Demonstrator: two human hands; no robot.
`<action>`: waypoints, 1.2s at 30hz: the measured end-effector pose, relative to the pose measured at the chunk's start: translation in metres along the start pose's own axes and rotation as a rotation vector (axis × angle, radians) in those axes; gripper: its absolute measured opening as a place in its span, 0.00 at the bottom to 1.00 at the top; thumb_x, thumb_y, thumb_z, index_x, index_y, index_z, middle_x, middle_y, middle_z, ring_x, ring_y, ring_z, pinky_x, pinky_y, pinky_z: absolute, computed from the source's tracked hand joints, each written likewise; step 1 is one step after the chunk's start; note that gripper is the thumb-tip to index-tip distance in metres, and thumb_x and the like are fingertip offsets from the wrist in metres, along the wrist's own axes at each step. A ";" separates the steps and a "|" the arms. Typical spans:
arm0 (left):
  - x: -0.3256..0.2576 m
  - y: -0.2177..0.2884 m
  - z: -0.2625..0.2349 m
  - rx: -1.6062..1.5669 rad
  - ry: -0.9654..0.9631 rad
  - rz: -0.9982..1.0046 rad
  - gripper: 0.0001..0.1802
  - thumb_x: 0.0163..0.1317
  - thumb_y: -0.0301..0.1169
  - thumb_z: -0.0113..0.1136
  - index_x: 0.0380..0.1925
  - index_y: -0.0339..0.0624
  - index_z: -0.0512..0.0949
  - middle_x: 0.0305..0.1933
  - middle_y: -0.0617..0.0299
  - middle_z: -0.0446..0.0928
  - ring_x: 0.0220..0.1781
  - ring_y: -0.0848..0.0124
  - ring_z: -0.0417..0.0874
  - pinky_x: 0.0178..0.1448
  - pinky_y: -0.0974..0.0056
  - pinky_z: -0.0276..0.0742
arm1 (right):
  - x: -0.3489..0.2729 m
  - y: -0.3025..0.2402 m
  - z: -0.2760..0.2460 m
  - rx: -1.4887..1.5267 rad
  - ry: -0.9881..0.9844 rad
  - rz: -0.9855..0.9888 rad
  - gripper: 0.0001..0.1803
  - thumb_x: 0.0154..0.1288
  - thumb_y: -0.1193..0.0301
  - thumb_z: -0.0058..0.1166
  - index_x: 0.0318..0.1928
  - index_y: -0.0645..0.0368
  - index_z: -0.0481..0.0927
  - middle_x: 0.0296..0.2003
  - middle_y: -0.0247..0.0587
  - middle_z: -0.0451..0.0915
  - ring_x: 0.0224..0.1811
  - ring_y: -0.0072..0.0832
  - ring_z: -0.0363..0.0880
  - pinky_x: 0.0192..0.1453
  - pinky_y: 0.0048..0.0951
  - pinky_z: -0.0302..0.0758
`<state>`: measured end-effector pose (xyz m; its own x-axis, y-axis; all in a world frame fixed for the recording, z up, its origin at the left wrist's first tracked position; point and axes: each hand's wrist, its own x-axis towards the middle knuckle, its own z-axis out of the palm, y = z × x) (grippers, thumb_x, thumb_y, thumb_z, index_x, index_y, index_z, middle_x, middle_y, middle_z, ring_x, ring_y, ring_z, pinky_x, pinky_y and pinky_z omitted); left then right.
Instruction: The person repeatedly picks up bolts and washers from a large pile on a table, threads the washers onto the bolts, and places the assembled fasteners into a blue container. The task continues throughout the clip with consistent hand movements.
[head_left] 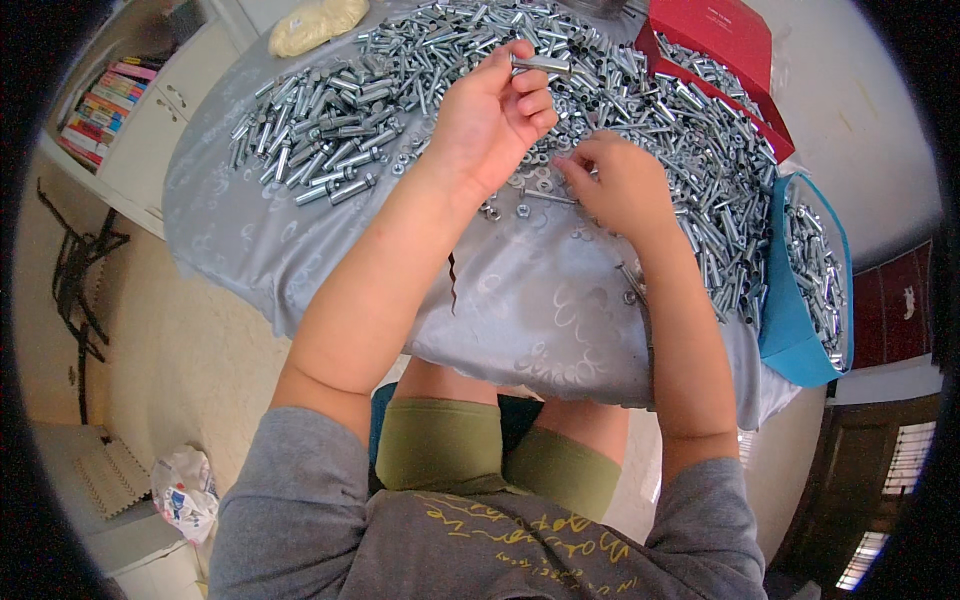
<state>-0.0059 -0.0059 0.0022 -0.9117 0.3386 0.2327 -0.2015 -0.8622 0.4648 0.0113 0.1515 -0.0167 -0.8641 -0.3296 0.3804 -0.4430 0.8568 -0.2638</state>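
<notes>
Left hand: the left hand [492, 115] is raised a little above the table, its fingers closed around a short silver metal sleeve bolt [541, 65] pinched at the fingertips.
Held piece: the bolt lies roughly level, its long axis running left to right, free end pointing toward the person's right and over the heap.
Right hand: the right hand [618, 183] rests low on the grey patterned tablecloth [520, 300], fingers curled down onto small loose nuts and washers [540, 180]; whether it has one pinched I cannot tell.
Key relation: the held bolt sits up and to the left of the right hand, near but not touching it; the right hand is the nearer one to the loose nuts.
Heap: a wide pile of silver bolts and sleeves [420, 60] covers the far half of the cloth.
Containers: a red cardboard box [722, 35] at the far right and a blue bin [800, 290] at the right edge, both holding more bolts.
</notes>
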 end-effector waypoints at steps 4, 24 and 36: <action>0.001 0.000 -0.003 -0.008 -0.017 0.003 0.08 0.64 0.34 0.36 0.34 0.44 0.65 0.20 0.70 0.56 0.22 0.78 0.55 0.28 0.73 0.56 | 0.002 0.004 0.002 0.059 0.033 0.005 0.10 0.49 0.63 0.52 0.24 0.55 0.78 0.24 0.40 0.73 0.28 0.37 0.74 0.31 0.34 0.70; 0.002 0.002 -0.003 0.003 -0.015 0.017 0.08 0.63 0.34 0.37 0.34 0.44 0.65 0.20 0.71 0.56 0.22 0.78 0.55 0.28 0.73 0.56 | 0.000 0.009 0.009 0.121 -0.151 -0.198 0.06 0.45 0.69 0.49 0.25 0.52 0.77 0.28 0.41 0.72 0.32 0.38 0.73 0.36 0.34 0.70; 0.000 0.003 -0.003 0.022 -0.018 0.022 0.08 0.63 0.34 0.37 0.34 0.44 0.65 0.20 0.71 0.56 0.22 0.78 0.55 0.28 0.73 0.56 | 0.002 0.006 0.007 0.095 -0.142 -0.154 0.04 0.45 0.72 0.54 0.25 0.58 0.77 0.26 0.42 0.73 0.31 0.38 0.73 0.36 0.31 0.69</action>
<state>-0.0077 -0.0090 0.0013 -0.9092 0.3265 0.2582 -0.1733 -0.8609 0.4783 0.0055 0.1536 -0.0240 -0.8067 -0.5118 0.2955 -0.5867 0.7534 -0.2968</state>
